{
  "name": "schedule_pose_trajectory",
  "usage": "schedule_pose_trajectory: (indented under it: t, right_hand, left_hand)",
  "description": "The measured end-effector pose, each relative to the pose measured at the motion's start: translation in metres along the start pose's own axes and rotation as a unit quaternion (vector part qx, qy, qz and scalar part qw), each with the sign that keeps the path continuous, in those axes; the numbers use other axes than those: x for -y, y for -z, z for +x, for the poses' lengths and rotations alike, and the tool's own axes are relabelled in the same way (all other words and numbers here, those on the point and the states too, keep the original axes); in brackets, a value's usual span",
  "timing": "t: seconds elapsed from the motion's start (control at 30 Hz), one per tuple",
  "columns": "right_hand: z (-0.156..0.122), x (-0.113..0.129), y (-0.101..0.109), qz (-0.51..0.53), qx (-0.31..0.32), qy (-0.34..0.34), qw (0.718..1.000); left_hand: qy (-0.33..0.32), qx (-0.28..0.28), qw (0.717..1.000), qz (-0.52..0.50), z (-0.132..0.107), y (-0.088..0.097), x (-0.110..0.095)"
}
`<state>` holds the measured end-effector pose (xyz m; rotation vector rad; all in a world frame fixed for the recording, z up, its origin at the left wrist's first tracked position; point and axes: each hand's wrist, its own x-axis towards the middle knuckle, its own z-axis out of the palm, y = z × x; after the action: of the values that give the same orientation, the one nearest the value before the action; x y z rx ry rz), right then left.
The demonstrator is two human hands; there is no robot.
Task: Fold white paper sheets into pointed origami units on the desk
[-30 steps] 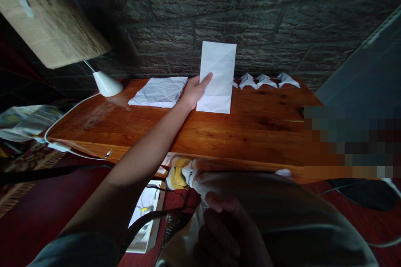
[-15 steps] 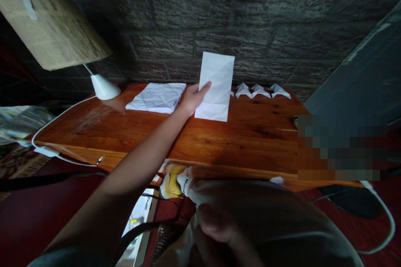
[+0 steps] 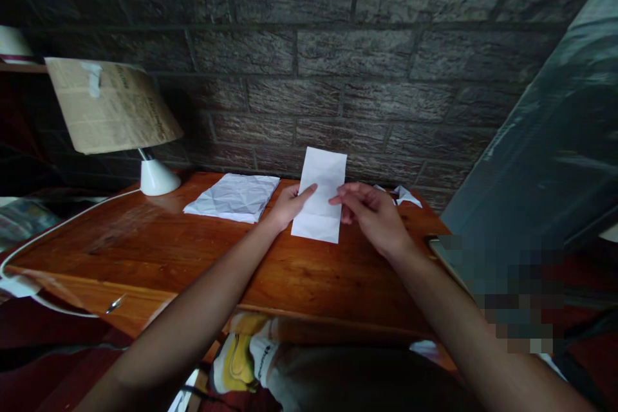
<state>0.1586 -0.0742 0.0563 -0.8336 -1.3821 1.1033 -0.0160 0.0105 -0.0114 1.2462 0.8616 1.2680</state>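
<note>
A white rectangular sheet of paper (image 3: 321, 170) is held upright over the wooden table, faint crease lines across it. My left hand (image 3: 288, 207) grips its left edge, thumb on the front face and fingers behind. At the right edge, my right hand (image 3: 379, 217) has bent fingers closed about the paper, a fingertip in front of it. Left of my left hand lies a stack of creased white paper (image 3: 232, 198). Behind my right hand, small folded paper pieces (image 3: 408, 197) stand near the wall, partly hidden by the hand.
A lamp (image 3: 158, 177) with a brown paper shade stands at the table's (image 3: 309, 277) left back, its white cord running off the left side. A dark stone-block wall (image 3: 318, 103) rises behind. To the right leans a grey-blue panel (image 3: 521, 174); a pixelated patch covers the area below.
My right hand has come up from my lap to the paper's right edge. My left hand still holds the paper. The camera view has tilted up and shifted.
</note>
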Motion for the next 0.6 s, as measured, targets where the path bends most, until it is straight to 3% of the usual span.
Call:
schedule_pose_trajectory:
  t: [0.13,0.23,0.3,0.37,0.47,0.6]
  right_hand:
    - [0.047,-0.044,0.034,0.004,-0.185,0.032,0.982]
    - [0.053,-0.063,0.053,0.018,-0.228,-0.015,0.973]
    - [0.047,-0.064,0.058,0.075,-0.198,-0.009,0.977]
    - [0.04,-0.058,0.058,0.178,-0.14,-0.052,0.973]
    - [0.028,-0.046,0.051,0.324,0.038,-0.136,0.935]
    - [0.018,-0.039,0.04,0.385,0.144,-0.164,0.897]
  left_hand:
    - [0.014,-0.006,1.0,-0.024,0.003,0.002,0.005]
    - [0.015,0.014,1.0,-0.005,0.004,0.003,0.007]
    - [0.015,0.024,1.0,0.002,0.003,0.002,0.008]
    - [0.024,0.026,0.999,0.004,0.002,0.001,0.008]
    - [0.026,0.026,0.999,0.026,0.002,0.002,0.01]
    - [0.02,0.028,0.999,0.03,0.003,0.005,0.013]
